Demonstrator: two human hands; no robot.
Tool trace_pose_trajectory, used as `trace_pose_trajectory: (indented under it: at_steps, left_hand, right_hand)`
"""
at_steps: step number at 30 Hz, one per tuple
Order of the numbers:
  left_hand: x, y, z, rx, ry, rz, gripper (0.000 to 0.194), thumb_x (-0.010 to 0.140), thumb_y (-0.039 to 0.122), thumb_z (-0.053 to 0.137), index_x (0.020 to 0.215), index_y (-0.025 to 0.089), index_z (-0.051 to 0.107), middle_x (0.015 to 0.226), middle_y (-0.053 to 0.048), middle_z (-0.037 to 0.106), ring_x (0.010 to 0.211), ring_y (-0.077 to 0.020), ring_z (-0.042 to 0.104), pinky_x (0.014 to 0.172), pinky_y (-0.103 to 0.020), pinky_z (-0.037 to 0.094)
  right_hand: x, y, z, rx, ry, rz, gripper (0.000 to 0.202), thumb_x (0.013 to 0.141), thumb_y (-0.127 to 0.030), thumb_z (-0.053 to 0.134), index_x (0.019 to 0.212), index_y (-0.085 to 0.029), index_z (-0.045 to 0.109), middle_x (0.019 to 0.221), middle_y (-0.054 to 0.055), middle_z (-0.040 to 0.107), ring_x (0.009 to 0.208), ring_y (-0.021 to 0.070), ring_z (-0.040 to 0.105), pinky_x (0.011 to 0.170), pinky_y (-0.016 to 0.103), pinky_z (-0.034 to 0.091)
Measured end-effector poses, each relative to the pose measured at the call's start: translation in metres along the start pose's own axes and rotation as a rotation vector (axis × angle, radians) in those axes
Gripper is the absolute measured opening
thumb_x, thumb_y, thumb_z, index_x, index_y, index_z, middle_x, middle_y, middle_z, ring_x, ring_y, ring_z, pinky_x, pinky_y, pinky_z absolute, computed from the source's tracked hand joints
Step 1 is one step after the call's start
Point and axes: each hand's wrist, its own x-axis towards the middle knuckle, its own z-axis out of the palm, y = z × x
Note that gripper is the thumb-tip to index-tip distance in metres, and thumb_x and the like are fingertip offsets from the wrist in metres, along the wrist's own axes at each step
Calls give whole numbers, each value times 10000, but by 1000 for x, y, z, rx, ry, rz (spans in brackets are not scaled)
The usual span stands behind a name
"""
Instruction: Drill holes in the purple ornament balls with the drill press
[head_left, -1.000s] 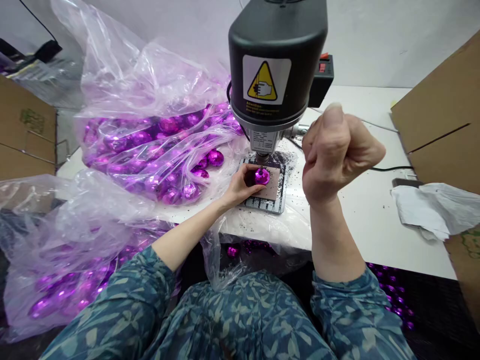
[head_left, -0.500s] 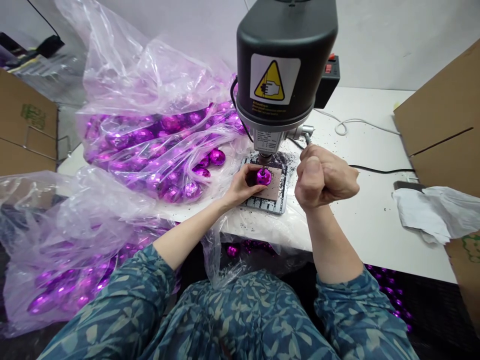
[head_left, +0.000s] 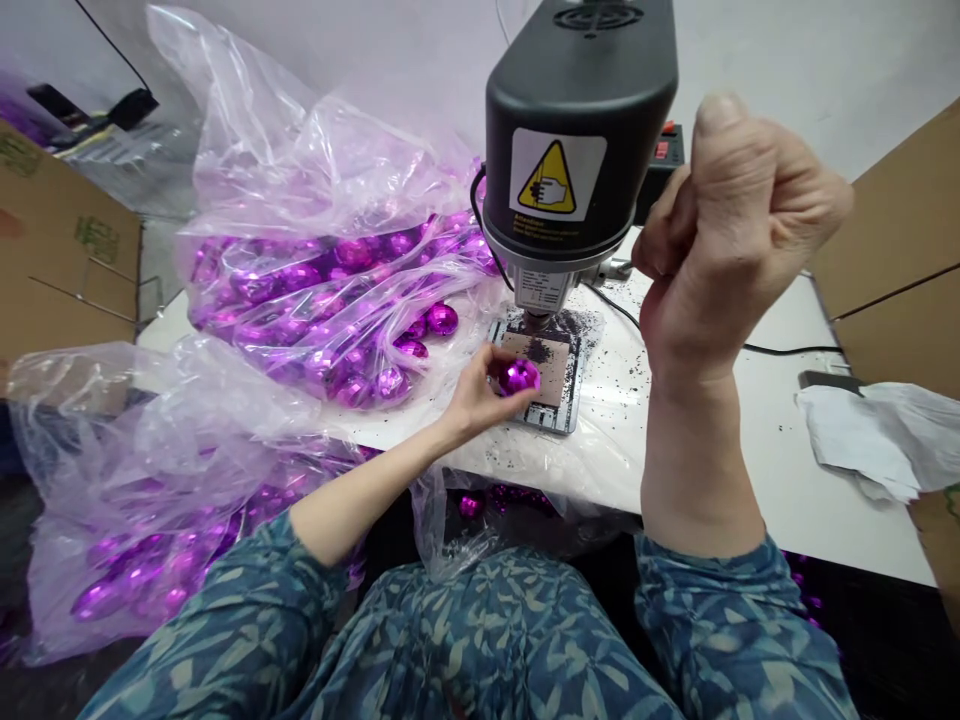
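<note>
Thumb and fingers of my left hand (head_left: 480, 392) close around a shiny purple mirror ball (head_left: 520, 377). It is held at the front of the square base plate (head_left: 568, 415) of a black drill press (head_left: 581, 130), in front of the chuck (head_left: 536, 320). My right hand (head_left: 739, 215) is raised in a fist to the right of the machine head. It grips the press's feed lever, whose end is hidden inside the fist; only the lever hub (head_left: 616, 270) shows. Dark shavings (head_left: 538, 350) lie on the brown pad beneath the chuck.
A clear plastic bag (head_left: 300, 290) full of purple balls lies on the left of the white table (head_left: 780, 470). A second bag (head_left: 150, 560) hangs lower left. Cardboard boxes (head_left: 892, 220) stand at both sides. White paper (head_left: 862, 440) and a black cable (head_left: 787, 349) lie right.
My right hand has risen, up and to the right, with the lever. My left hand has drawn the ball from under the chuck toward me and tilted it.
</note>
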Motion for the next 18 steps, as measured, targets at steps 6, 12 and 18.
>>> trace_pose_trajectory:
  at_steps: [6, 12, 18]
  left_hand:
    - [-71, 27, -17, 346, -874, 409, 334, 896, 309, 849, 1134, 176, 657, 1074, -110, 716, 971, -272, 696, 825, -381, 575]
    - [-25, -5, -54, 321, -423, 253, 220, 1078, 372, 624, 1213, 207, 677, 1120, -95, 745, 1003, -223, 727, 878, -370, 613]
    - [73, -35, -80, 840, 115, -215, 284, 1022, 273, 661, 1277, 152, 694, 1302, -224, 670, 1173, -397, 705, 973, -534, 578]
  right_hand:
    - [-3, 0, 0, -2, 9, 21, 507, 844, -507, 740, 527, -247, 442, 456, -51, 301, 389, 117, 309, 429, 353, 230]
    - [-5, -3, 0, -14, 22, 28, 521, 872, -513, 731, 526, -244, 450, 445, -48, 295, 388, 119, 310, 433, 353, 232]
    - [-7, -3, 3, 0, 61, 30, 562, 857, -527, 743, 526, -225, 406, 457, -68, 263, 384, 86, 325, 427, 312, 205]
